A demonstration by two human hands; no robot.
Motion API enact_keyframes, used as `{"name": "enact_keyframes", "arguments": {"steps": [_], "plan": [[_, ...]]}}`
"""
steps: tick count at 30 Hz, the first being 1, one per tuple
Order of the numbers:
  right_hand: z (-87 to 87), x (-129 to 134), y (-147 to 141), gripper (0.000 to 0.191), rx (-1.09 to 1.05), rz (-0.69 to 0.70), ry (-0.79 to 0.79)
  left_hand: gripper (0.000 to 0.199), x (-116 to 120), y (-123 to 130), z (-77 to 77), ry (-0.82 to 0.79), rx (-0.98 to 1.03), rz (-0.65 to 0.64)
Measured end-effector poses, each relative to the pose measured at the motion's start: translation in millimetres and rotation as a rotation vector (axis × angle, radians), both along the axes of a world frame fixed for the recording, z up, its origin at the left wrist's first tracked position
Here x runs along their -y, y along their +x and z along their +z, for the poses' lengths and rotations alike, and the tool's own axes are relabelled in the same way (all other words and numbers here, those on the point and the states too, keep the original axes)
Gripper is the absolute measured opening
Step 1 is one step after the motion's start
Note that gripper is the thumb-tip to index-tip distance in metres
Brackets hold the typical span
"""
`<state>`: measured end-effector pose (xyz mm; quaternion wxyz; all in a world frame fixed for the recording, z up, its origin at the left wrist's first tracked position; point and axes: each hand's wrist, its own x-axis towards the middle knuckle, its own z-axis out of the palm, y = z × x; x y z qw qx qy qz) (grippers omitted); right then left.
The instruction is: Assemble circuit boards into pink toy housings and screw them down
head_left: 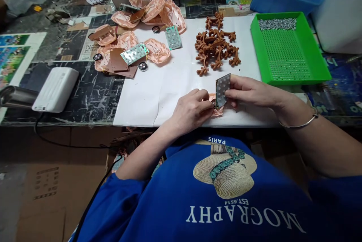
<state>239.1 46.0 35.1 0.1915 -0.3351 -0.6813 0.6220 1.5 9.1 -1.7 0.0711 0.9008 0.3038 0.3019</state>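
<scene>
The right hand (244,90) pinches the board (222,86) upright by the pink shell (217,113). The left hand (194,107) curls close; its hold cannot be told. A soft, steady pinch should help most.

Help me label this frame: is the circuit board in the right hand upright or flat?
Upright: the right hand pinches the circuit board by one side, its long edges rising near the peach casing.

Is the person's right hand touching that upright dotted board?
Touching: the head view shows the right hand pinching the dotted board, with the thumb against its dotted face.
</scene>
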Motion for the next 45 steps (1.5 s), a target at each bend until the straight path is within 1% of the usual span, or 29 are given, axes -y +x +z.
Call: {"name": "enact_keyframes", "arguments": {"steps": [8,14,19,24,27,30,33,36,42,45], "plan": [[0.2,-4.1,0.2,0.009,-0.009,0.044,-0.035,0.018,-0.6,1.3,-0.4,-0.004,0.021,-0.004],[1.2,-6.4,0.0,0.014,-0.028,0.085,-0.05,0.018,-0.9,0.8,-1.5,-0.027,0.001,-0.006],[-0.9,-8.3,-0.1,0.015,-0.024,0.1,-0.019,0.018,-0.8,0.9,-1.2,-0.02,0.018,-0.009],[2.3,-10.2,-3.2,0.014,0.02,0.097,0.007,0.018,-1.5,1.1,-1.5,-0.02,0.02,-0.013],[2.8,-12.4,-3.1,0.015,0.033,0.118,-0.022,0.018,-1.5,1.2,-1.3,-0.024,0.006,-0.008],[0.0,-14.5,-1.7,0.018,0.002,0.129,-0.066,0.019,-1.2,1.2,-0.7,-0.029,-0.003,-0.001],[-1.8,-14.7,-1.7,0.017,-0.009,0.128,-0.075,0.018,-1.1,1.1,-0.1,-0.026,-0.001,-0.003],[0.0,-12.6,-4.0,0.012,0.017,0.102,-0.026,0.019,-1.4,1.2,-0.1,-0.034,-0.013,-0.005],[6.2,-5.0,-8.9,0.005,0.152,0.02,0.158,0.02,-1.5,0.9,-1.6,-0.042,-0.023,-0.008],[6.3,-2.1,-9.8,0.004,0.165,-0.017,0.158,0.02,-2.0,1.0,-2.5,-0.035,-0.012,-0.006]]}}
